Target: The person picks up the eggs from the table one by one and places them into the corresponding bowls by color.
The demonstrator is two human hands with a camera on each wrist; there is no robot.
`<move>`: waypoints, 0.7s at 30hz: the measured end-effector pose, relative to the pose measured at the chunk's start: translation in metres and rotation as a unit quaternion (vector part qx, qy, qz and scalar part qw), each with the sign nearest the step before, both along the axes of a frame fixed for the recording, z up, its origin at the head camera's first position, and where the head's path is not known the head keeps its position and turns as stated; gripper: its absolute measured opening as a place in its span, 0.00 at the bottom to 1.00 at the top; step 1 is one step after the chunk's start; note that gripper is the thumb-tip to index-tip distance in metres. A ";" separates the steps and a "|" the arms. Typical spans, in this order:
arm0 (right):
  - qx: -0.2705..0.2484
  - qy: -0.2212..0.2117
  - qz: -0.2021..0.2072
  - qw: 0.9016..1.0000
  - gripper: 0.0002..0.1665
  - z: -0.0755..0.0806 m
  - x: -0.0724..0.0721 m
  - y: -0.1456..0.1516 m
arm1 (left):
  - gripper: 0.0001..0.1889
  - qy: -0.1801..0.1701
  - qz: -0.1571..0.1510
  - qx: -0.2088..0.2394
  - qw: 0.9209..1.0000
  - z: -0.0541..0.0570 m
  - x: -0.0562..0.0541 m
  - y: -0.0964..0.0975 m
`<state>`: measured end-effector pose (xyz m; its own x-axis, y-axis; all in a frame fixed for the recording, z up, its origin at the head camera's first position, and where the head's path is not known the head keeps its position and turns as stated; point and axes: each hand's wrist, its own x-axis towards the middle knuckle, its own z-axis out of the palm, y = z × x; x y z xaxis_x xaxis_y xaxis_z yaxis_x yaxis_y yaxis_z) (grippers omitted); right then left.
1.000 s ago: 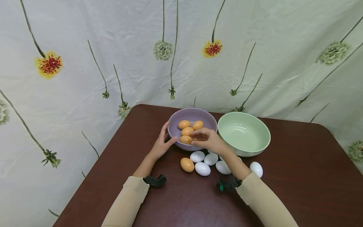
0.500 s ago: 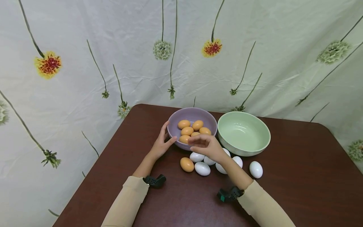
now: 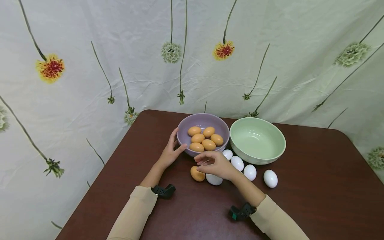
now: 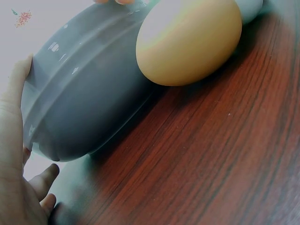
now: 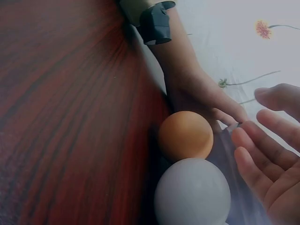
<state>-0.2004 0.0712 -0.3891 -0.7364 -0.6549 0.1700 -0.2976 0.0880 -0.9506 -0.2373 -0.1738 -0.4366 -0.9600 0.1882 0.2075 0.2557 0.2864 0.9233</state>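
My left hand (image 3: 170, 154) rests against the left side of the purple bowl (image 3: 221, 126), thumb at the near rim and fingers spread along the outer wall. Several brown eggs (image 3: 197, 138) lie inside that bowl. My right hand (image 3: 216, 165) hovers over the table just in front of it, fingers slightly bent and holding nothing. Near its fingertips one brown egg (image 3: 197, 174) lies on the table, seen large in the left wrist view. Beside that sits a white egg (image 3: 214, 180), partly covered by the right hand in the head view.
A pale green bowl (image 3: 253, 141) with nothing in it stands right of the purple one. Several more white eggs (image 3: 250, 172) lie in front of the bowls, one white egg (image 3: 270, 178) apart at the right. Behind the dark table (image 3: 315, 173) hangs a flower-printed cloth (image 3: 144, 56).
My right hand has moved from above the purple bowl toward me, down to the brown egg on the table. The eggs in the bowl are uncovered now. My left hand has stayed put.
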 end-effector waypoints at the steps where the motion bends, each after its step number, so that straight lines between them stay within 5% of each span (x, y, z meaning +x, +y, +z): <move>1: 0.008 0.006 0.001 1.000 0.17 0.000 0.001 -0.001 | 0.42 -0.001 0.000 -0.002 1.000 0.005 0.002 0.001; 6: 0.044 0.052 0.000 0.998 0.17 -0.002 0.003 -0.003 | 0.41 -0.017 -0.004 -0.011 1.000 0.033 0.015 0.007; 14: 0.107 0.157 0.004 0.982 0.17 -0.002 0.005 -0.003 | 0.41 -0.024 -0.003 -0.010 1.000 0.034 0.016 0.007; 21: 0.134 0.191 0.012 0.972 0.17 0.001 0.006 -0.006 | 0.41 -0.026 -0.004 -0.009 1.000 0.034 0.016 0.006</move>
